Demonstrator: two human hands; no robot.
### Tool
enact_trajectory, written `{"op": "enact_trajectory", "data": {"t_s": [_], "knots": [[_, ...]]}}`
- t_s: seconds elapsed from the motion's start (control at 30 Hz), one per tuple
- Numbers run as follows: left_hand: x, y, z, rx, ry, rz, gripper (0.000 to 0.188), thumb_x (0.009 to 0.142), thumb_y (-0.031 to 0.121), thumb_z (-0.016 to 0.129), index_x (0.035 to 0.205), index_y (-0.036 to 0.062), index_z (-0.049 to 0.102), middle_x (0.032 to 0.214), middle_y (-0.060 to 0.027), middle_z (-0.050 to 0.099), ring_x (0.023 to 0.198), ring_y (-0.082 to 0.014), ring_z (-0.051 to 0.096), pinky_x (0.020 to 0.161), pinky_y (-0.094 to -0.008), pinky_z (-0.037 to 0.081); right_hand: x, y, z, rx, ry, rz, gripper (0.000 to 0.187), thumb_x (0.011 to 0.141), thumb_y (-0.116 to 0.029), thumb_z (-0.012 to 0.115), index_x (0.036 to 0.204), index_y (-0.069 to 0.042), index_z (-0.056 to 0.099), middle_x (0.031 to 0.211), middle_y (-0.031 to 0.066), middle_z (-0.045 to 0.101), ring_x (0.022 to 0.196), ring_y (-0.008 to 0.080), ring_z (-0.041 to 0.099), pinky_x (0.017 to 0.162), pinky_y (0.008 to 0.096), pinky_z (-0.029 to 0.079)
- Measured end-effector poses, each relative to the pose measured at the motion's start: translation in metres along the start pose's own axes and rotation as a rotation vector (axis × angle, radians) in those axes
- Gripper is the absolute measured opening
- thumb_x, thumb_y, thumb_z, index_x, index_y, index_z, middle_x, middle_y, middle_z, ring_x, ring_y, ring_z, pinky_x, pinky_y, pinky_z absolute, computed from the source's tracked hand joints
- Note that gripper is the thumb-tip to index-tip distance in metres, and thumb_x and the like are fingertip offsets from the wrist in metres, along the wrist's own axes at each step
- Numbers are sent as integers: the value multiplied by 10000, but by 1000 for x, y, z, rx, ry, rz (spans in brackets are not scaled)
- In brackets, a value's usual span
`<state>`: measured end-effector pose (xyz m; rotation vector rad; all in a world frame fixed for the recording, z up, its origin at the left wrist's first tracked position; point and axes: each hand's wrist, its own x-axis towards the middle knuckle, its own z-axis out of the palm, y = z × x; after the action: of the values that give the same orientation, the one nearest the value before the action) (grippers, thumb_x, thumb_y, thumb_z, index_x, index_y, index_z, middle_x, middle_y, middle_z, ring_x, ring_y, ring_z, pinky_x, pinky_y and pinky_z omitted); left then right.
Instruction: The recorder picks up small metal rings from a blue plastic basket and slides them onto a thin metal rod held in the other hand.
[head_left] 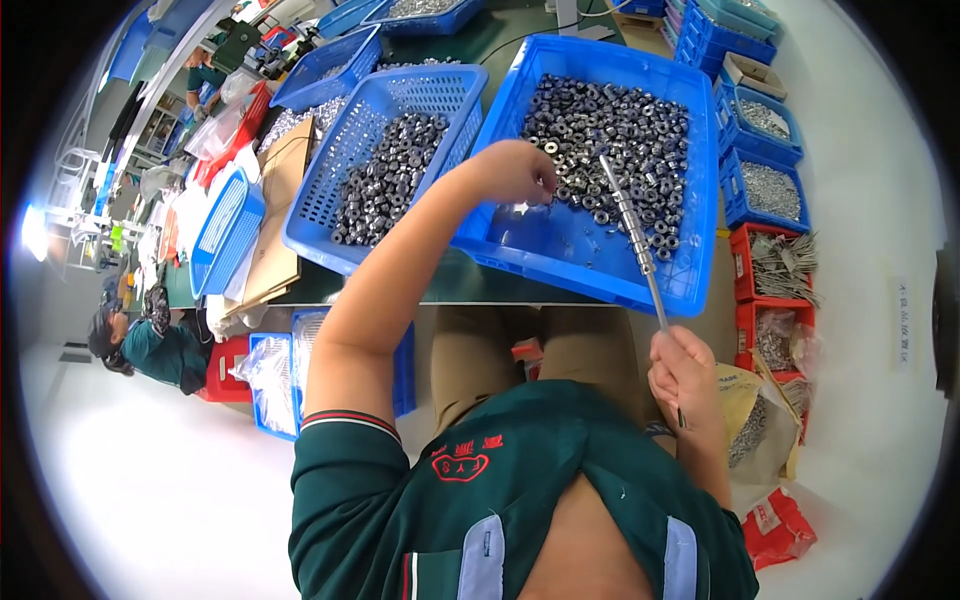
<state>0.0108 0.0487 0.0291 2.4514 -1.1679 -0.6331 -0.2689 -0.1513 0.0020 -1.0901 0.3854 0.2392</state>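
My right hand is wrapped round the lower end of a thin metal rod, which leans up and to the left over the tray. Several small metal rings are threaded along the rod's upper part. Over the left side of a solid blue tray, my left hand is curled, its fingertips together. A small dark bit shows at those fingertips, too little to name. Loose metal rings are heaped in the tray, mostly toward its far and right sides.
Left of the tray stands a perforated blue basket with more metal rings. Flat cardboard and another blue basket lie farther left. Stacked blue bins and red bins line the right side. Another person sits at far left.
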Motion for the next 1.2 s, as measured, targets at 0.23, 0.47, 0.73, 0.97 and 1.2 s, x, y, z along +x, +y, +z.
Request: {"op": "enact_trajectory", "data": {"t_s": [0.23,0.47,0.73,0.97,1.2], "knots": [[3,-9,45,523,-111,-176,237,680,191,716,866,57,653,886,-141,654,858,-329,623,742,-415,500,3,-1,1,-18,-20,0,220,939,-200,468,779,-50,471,480,-34,350,359,25,284,335,170,235],[10,1,20,-594,37,-205,180,801,61,647,959,-18,613,827,-82,643,764,-150,646,675,-275,536,2,2,-6,-8,-66,-7,209,932,-194,478,787,-44,475,491,-29,362,366,29,294,341,171,242],[18,26,16,-1435,245,-83,233,871,46,559,1072,-69,540,984,-149,617,902,-256,642,820,-333,536,4,6,-6,22,-116,-3,202,934,-188,483,803,-34,482,498,-24,373,371,31,310,348,169,255],[18,27,17,-1503,277,-17,143,863,24,561,996,-31,560,991,-142,621,933,-261,634,827,-349,530,4,5,-2,18,-106,-18,203,934,-189,481,802,-34,482,497,-26,370,372,33,303,349,173,255],[21,21,22,-1482,213,-19,213,839,42,610,1044,-5,573,918,-63,612,822,-168,616,777,-296,519,2,5,6,-56,-58,-42,204,935,-186,479,795,-38,483,498,-30,376,371,32,304,348,177,254]]}}
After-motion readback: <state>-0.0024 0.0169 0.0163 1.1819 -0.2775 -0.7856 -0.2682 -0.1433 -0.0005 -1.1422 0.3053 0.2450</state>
